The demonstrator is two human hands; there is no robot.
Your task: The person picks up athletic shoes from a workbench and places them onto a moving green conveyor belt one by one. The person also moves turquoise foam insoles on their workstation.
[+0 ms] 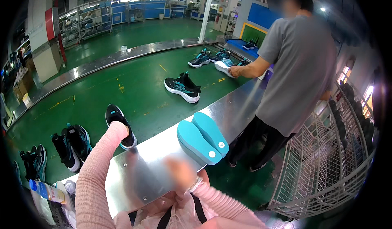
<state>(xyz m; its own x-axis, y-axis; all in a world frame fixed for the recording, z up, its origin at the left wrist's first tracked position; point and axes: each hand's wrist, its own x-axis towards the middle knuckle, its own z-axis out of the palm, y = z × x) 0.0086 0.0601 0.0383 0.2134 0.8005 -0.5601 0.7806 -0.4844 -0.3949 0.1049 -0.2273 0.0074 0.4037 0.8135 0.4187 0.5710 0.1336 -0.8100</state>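
My left arm in a pink ribbed sleeve (98,167) reaches over the metal ledge to a black sneaker (116,114) with a white sole. The left hand is hidden at the shoe's opening, so its fingers do not show. My right hand (179,174), smeared and blurred, is above the ledge close to my body. Just beyond it lies a pair of teal insoles (200,141) with round white stickers at the heels. I cannot make out anything in the right hand.
Sneakers stand along the green belt (134,90), including a pair (71,145) at left and a single shoe (182,87) ahead. At right, a co-worker (296,65) in grey touches a shoe beside a wire rack (314,167). Bottles (51,192) sit at lower left.
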